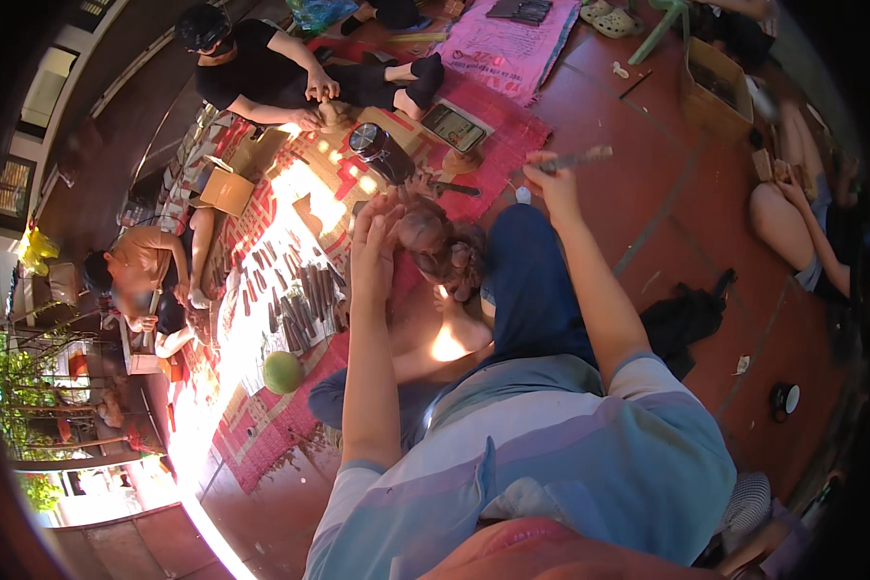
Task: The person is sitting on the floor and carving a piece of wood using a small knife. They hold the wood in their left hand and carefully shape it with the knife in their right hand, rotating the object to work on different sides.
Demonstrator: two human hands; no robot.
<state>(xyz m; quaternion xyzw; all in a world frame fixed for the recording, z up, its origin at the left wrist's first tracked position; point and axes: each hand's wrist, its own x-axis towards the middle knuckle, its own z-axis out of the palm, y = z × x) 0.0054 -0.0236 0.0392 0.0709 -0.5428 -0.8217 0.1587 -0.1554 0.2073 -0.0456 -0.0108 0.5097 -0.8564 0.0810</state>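
A reddish-brown carved wooden figure (447, 253), with rounded, lumpy forms, stands at my bare feet beside my raised knee. My left hand (377, 232) grips its left side, the fingers upright and partly in shadow. Out to the right, above my knee, my right hand (552, 181) is closed round the handle of what looks like a flat brush (587, 157). The brush points right, apart from the carving. Just beyond the figure, a dark-handled tool (454, 188) lies on the mat.
Several carving tools (290, 295) lie in rows at left, near a green ball-like thing (282, 371). Ahead are a dark canister (381, 153) and a tablet-like screen (454, 128). Other people sit ahead, left and right. Dark cloth (684, 319) lies on the tiles at right.
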